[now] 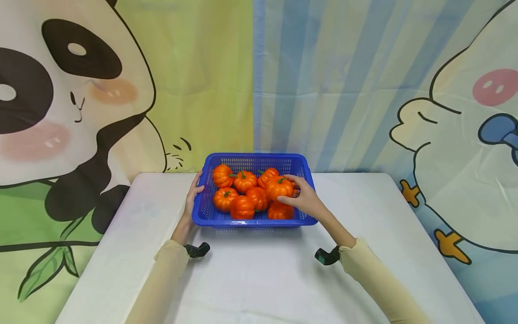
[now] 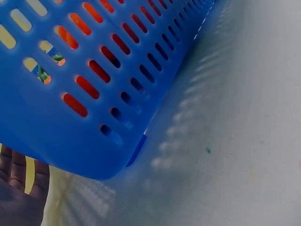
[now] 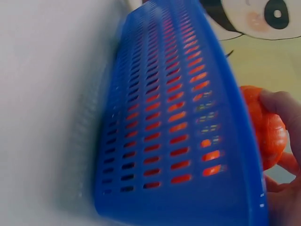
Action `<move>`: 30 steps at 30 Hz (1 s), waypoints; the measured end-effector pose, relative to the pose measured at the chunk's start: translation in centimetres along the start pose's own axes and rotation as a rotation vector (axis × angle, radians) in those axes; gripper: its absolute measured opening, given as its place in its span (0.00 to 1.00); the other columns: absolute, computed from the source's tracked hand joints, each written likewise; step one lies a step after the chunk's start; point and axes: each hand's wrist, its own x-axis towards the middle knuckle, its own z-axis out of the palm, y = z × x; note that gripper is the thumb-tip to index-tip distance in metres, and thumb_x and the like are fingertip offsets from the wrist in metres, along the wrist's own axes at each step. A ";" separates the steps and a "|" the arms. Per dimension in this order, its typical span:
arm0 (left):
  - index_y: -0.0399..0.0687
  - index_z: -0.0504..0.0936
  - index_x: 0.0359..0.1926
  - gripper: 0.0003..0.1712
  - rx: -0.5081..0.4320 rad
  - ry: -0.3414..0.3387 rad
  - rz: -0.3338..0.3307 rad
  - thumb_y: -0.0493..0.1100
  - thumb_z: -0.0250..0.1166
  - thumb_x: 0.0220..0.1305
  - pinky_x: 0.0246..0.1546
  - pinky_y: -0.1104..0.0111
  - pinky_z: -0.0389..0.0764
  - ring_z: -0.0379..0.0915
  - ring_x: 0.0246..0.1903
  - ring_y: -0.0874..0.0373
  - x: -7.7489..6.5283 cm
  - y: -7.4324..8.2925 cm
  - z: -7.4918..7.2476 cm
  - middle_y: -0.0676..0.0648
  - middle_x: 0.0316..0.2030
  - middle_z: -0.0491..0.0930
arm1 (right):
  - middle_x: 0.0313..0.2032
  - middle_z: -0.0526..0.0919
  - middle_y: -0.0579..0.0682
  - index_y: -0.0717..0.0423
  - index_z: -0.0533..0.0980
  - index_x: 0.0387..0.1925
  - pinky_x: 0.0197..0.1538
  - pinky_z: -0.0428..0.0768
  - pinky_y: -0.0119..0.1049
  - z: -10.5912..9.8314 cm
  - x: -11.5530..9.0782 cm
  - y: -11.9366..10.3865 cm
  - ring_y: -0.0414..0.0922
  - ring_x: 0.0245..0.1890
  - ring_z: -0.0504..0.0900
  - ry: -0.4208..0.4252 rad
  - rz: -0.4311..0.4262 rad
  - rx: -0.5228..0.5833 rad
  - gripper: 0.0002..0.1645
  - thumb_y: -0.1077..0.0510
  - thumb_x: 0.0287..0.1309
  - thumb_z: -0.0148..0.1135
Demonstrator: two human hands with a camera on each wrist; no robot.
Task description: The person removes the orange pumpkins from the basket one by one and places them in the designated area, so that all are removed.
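Observation:
A blue plastic basket [image 1: 255,222] with slotted walls stands on the table, holding several small orange pumpkins [image 1: 243,207] with green stems. My right hand [image 1: 303,196] grips one pumpkin [image 1: 279,188] over the basket's right part, thumb in front and fingers behind; the right wrist view shows this pumpkin [image 3: 267,127] at rim height. At the basket's left wall, my left hand [image 1: 191,198] rests against the outside with its fingers straight. In the left wrist view the left hand's fingers [image 2: 18,172] show beside the basket corner.
The white table [image 1: 259,274] extends in front of the basket and to both sides. Behind it hang curtains [image 1: 307,81] with a panda and a white cartoon figure. A dark wrist camera [image 1: 197,250] sits on the left wrist, another camera [image 1: 327,256] on the right.

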 end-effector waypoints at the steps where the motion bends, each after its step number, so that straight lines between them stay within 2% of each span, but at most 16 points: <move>1: 0.59 0.41 0.77 0.35 -0.006 -0.001 0.001 0.36 0.29 0.72 0.76 0.50 0.43 0.37 0.77 0.47 0.0 0.0 0.0 0.49 0.78 0.36 | 0.65 0.67 0.57 0.49 0.64 0.68 0.56 0.81 0.49 0.0 -0.3 -0.1 0.56 0.57 0.75 0.013 -0.002 0.004 0.42 0.46 0.54 0.69; 10: 0.58 0.41 0.77 0.35 -0.001 0.002 0.004 0.36 0.30 0.72 0.76 0.50 0.42 0.36 0.77 0.47 0.1 0.0 0.1 0.48 0.78 0.36 | 0.62 0.66 0.59 0.49 0.64 0.69 0.57 0.79 0.50 -0.5 -2.5 0.0 0.54 0.55 0.72 0.123 0.053 0.001 0.44 0.46 0.52 0.70; 15: 0.59 0.41 0.77 0.35 -0.007 -0.004 -0.001 0.36 0.30 0.72 0.76 0.50 0.43 0.36 0.77 0.47 0.1 -0.2 0.2 0.48 0.78 0.36 | 0.59 0.67 0.57 0.47 0.63 0.69 0.56 0.78 0.47 -0.6 -3.7 0.4 0.52 0.54 0.71 0.140 0.069 0.016 0.44 0.44 0.53 0.70; 20: 0.60 0.41 0.77 0.35 -0.016 -0.003 -0.004 0.37 0.30 0.72 0.77 0.51 0.43 0.37 0.77 0.48 0.1 -0.4 0.1 0.49 0.78 0.37 | 0.62 0.66 0.57 0.47 0.63 0.69 0.61 0.76 0.52 -0.6 -4.8 0.7 0.54 0.58 0.71 0.156 0.061 0.050 0.44 0.46 0.53 0.70; 23: 0.60 0.42 0.77 0.35 -0.018 0.006 -0.004 0.37 0.31 0.72 0.77 0.51 0.43 0.37 0.77 0.48 0.1 -0.3 0.2 0.49 0.78 0.37 | 0.65 0.65 0.59 0.49 0.62 0.69 0.63 0.74 0.54 -0.8 -5.5 0.2 0.57 0.61 0.70 0.160 0.070 0.068 0.43 0.49 0.55 0.69; 30: 0.57 0.40 0.77 0.35 -0.040 0.004 0.004 0.36 0.29 0.72 0.77 0.52 0.42 0.36 0.77 0.48 -0.1 0.1 0.1 0.49 0.78 0.36 | 0.66 0.63 0.57 0.50 0.61 0.70 0.62 0.73 0.49 -1.3 -5.9 0.7 0.53 0.61 0.68 0.194 0.066 0.058 0.44 0.50 0.55 0.69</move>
